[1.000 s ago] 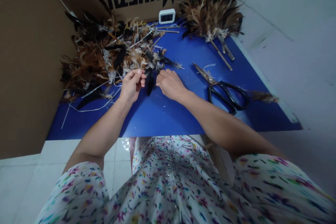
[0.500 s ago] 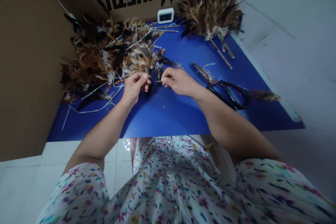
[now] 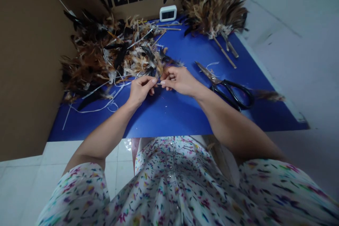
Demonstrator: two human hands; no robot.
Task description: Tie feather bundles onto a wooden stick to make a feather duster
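Above the blue table [image 3: 180,120] my two hands meet, fingertips almost touching. My left hand [image 3: 141,90] is closed in a pinch, thumb against fingers, at a thin pale quill end. My right hand [image 3: 178,81] pinches the same quill end from the other side. Tan and dark feathers [image 3: 159,66] rise just beyond the fingertips; their lower parts are partly hidden by the fingers. Behind and left of the hands spreads a large heap of loose brown, black and white feathers [image 3: 97,54], with white plastic strips [image 3: 92,112] trailing from it.
Large scissors [image 3: 225,86] with black handles lie to the right, beside a small brown feather tuft [image 3: 270,95]. Feather bundles on sticks [image 3: 217,10] stand at the back right. A white digital clock [image 3: 168,13] is by a cardboard box [image 3: 148,7]; another cardboard panel [image 3: 23,70] stands left.
My hands have come together; the left moved right and now meets the right at the quill end. The dark and tan feathers have shifted upright beyond the fingertips.
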